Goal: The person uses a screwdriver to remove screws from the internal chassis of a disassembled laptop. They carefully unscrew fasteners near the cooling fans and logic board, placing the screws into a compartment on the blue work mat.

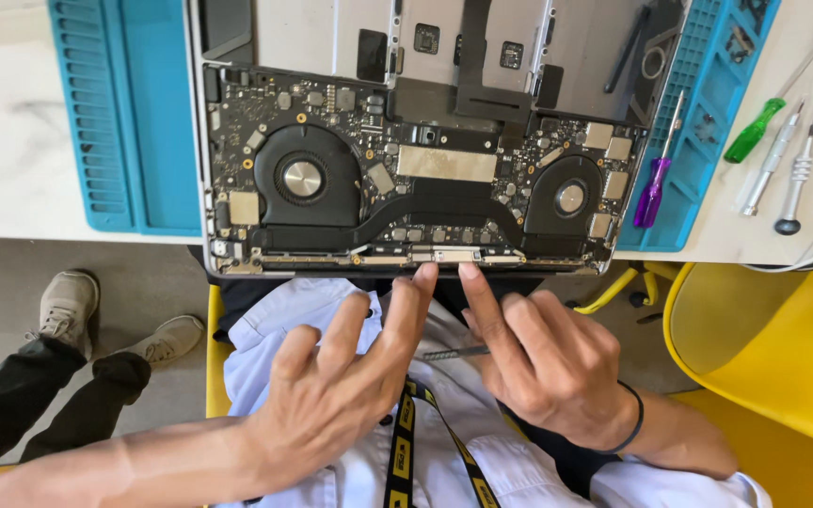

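Both hands' forefingers on the opened laptop [406, 160] near edge; left hand [331, 386] released, right hand [543, 362] grip grasping tweezers [454, 354].

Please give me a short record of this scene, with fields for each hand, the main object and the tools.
Left hand: open, index fingertip on the near edge of the opened laptop
Right hand: index fingertip on the same edge, thin metal tool under the fingers
Surface: blue mat
Tools at right: purple screwdriver, green screwdriver
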